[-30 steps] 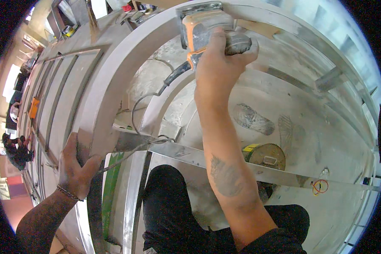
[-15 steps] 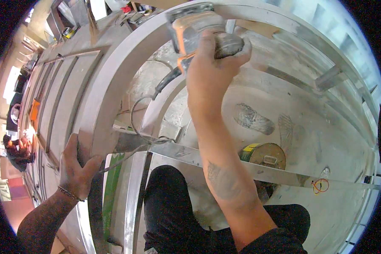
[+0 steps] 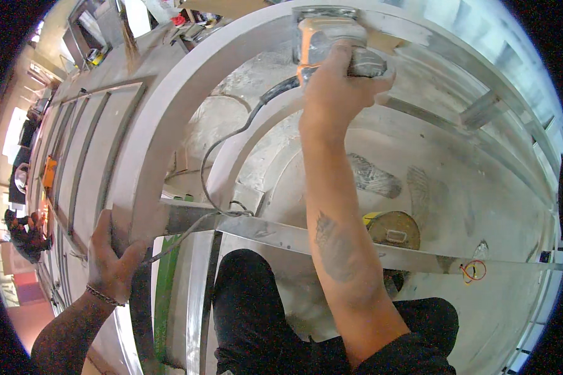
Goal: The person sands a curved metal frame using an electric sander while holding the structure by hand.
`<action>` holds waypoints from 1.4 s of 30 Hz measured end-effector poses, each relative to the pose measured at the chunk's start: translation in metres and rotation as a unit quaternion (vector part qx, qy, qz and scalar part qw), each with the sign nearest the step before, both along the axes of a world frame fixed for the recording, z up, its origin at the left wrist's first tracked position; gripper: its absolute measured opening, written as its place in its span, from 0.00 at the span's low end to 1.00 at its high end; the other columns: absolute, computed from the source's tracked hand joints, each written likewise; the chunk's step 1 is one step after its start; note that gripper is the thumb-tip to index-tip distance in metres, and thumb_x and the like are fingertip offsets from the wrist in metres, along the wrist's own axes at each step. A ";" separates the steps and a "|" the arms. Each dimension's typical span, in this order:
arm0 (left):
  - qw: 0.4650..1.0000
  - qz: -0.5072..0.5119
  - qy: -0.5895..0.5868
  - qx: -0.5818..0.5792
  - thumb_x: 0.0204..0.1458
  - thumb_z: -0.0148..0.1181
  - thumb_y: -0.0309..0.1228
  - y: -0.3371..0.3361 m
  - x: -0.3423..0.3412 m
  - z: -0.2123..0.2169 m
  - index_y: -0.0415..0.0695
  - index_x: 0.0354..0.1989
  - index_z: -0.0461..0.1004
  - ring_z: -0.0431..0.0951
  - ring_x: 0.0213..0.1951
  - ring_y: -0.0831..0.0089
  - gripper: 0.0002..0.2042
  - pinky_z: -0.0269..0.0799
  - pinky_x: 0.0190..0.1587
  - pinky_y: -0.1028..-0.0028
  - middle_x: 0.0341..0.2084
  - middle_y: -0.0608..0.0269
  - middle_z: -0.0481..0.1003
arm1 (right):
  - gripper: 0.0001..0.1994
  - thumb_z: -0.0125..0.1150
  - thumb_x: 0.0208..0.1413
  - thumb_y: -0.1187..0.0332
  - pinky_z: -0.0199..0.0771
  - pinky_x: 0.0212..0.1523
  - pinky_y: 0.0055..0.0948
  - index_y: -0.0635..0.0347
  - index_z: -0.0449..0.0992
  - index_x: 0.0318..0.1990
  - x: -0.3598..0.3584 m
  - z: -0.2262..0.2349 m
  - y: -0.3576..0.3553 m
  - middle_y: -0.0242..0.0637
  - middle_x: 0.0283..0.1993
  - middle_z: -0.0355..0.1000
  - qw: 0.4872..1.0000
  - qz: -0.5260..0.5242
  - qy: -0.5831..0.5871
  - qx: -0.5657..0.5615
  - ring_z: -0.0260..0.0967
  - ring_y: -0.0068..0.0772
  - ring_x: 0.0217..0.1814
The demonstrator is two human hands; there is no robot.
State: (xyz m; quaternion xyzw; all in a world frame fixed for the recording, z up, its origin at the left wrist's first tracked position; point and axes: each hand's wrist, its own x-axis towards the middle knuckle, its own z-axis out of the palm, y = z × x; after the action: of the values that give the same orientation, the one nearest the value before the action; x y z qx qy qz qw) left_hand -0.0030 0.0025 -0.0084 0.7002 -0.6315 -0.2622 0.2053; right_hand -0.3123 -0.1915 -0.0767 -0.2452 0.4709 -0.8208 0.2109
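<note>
An orange and grey power sander (image 3: 322, 39) lies with its pad against the far top stretch of a pale curved frame (image 3: 169, 94). My right hand (image 3: 341, 87) is closed round the sander's body from the near side, hiding part of it. From the tool a grey cable (image 3: 222, 140) droops down and left, over the crossbar, to beside my left hand (image 3: 112, 256). That hand grips the lower left end of the curved frame, thumb on the near side; its fingertips are partly hidden.
A metal crossbar (image 3: 275, 237) spans in front of my knees. Beyond it stand a round can (image 3: 399, 229) and a coil of thin red and yellow wire (image 3: 473, 270). A slatted metal frame (image 3: 97, 137) lies at left; a person (image 3: 24, 234) in dark clothing is farther left.
The sander and my right hand have moved right along the curved frame, drawing the cable rightward. My left hand keeps its grip at nearly the same place.
</note>
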 end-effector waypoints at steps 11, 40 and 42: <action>0.999 -0.002 -0.016 -0.037 0.46 0.66 0.41 0.001 0.003 -0.006 0.33 0.51 0.67 0.75 0.41 0.67 0.29 0.74 0.48 0.65 0.37 0.55 0.75 | 0.40 0.62 0.63 0.64 0.82 0.55 0.42 0.73 0.43 0.71 0.013 0.005 0.009 0.71 0.62 0.63 1.000 0.008 0.009 0.014 0.75 0.55 0.58; 0.998 -0.001 -0.032 -0.060 0.48 0.65 0.38 0.001 -0.001 -0.006 0.36 0.47 0.69 0.77 0.38 0.64 0.23 0.74 0.44 0.64 0.35 0.53 0.76 | 0.38 0.62 0.63 0.66 0.84 0.53 0.43 0.70 0.43 0.71 0.030 0.011 0.028 0.68 0.61 0.63 0.995 0.045 -0.021 0.084 0.75 0.53 0.56; 0.997 -0.029 -0.050 -0.046 0.47 0.64 0.39 0.001 -0.001 -0.002 0.35 0.46 0.68 0.76 0.36 0.65 0.23 0.74 0.43 0.64 0.34 0.53 0.76 | 0.38 0.62 0.63 0.66 0.84 0.53 0.42 0.69 0.43 0.71 0.033 0.009 0.028 0.67 0.62 0.62 0.996 0.030 -0.010 0.083 0.74 0.51 0.56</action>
State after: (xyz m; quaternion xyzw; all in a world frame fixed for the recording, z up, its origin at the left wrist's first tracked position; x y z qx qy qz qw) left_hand -0.0042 0.0037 -0.0104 0.6837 -0.6723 -0.2036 0.1976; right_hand -0.2797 -0.1631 -0.0677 -0.2325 0.5273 -0.7748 0.2599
